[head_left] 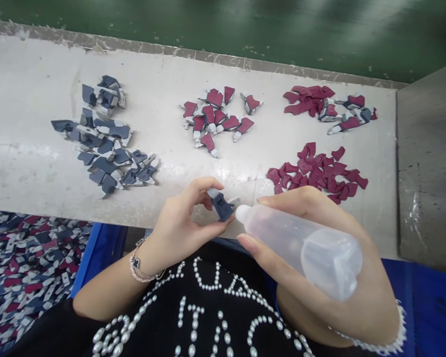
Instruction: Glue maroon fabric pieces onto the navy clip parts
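Okay, so your left hand has the grey-blue piece pinched between thumb and fingers, just past the near edge of the white worktop or right over it, hard to say which. Your right hand is wrapped around the squeeze bottle, fingers and thumb clamped on its sides. The white tip sits right by the piece at about 3 o'clock; can't tell if they touch, and I don't see any liquid.

Clock positions from the held piece: the grey-blue pile is at 10 and shows no red faces, so I'd call those undone. The red-faced pile at 12 looks done, roughly a dozen with red on top. Loose red plates lie between 2 and 3, plenty left. Between 1 and 2 there's a stack of red strips next to a mixed cluster, status unclear.

Yours shows no red on the visible side, so it looks partway at best. The heap of mixed parts at 8, beside the blue bin wall, is way bigger.
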The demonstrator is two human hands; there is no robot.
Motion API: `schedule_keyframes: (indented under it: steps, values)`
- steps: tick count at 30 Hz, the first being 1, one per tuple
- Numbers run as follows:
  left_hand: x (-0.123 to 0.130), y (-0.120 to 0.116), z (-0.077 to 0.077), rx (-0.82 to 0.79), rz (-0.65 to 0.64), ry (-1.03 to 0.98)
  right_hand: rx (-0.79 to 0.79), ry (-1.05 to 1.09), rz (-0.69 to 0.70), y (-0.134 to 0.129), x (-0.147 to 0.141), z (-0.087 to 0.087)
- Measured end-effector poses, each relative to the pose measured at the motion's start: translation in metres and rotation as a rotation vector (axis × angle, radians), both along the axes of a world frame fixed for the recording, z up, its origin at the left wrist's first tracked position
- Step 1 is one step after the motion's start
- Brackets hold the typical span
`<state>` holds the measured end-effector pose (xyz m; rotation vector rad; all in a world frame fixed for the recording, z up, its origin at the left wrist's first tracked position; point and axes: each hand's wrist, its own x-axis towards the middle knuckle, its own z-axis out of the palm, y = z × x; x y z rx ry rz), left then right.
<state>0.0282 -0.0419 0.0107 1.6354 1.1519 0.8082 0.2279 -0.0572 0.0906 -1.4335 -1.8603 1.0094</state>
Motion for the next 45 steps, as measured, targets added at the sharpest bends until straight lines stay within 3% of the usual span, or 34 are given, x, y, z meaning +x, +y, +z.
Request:
schedule_keyframes:
  steps: [5, 9, 15, 19, 22, 29, 32, 36, 39, 45]
  values:
    - [0.001, 0.001, 0.006, -0.098, 0.032, -0.136, 0.039, 0.027, -0.115, -0.003, 0.013, -0.001]
    - [-0.004, 0.001, 0.011, -0.089, 0.080, -0.197, 0.054, 0.125, -0.202, 0.002, 0.037, -0.014]
    - [-0.014, -0.002, 0.015, -0.007, 0.094, -0.219, -0.187, 0.497, -0.053, 0.015, 0.050, -0.055]
    - [-0.017, -0.002, 0.015, 0.075, 0.081, -0.199, -0.252, 0.410, -0.110, 0.029, 0.028, -0.068]
    - [-0.020, -0.001, 0.013, 0.105, 0.094, -0.133, -0.186, 0.360, -0.044, 0.041, 0.009, -0.074]
    - [-0.025, 0.002, -0.002, -0.146, 0.180, -0.071, -0.124, 0.164, 0.024, 0.054, -0.023, -0.104]
    - [-0.029, 0.003, -0.011, -0.229, 0.196, -0.111, -0.092, 0.054, -0.013, 0.051, -0.009, -0.104]
    - [-0.038, 0.001, -0.021, -0.267, 0.209, -0.096, -0.073, -0.155, -0.213, 0.040, 0.037, -0.087]
    - [-0.040, -0.001, -0.025, -0.248, 0.194, -0.064, -0.099, -0.277, -0.282, 0.040, 0.060, -0.085]
    - [-0.034, -0.004, -0.025, -0.110, 0.126, -0.017, -0.161, -0.292, -0.277, 0.056, 0.054, -0.099]
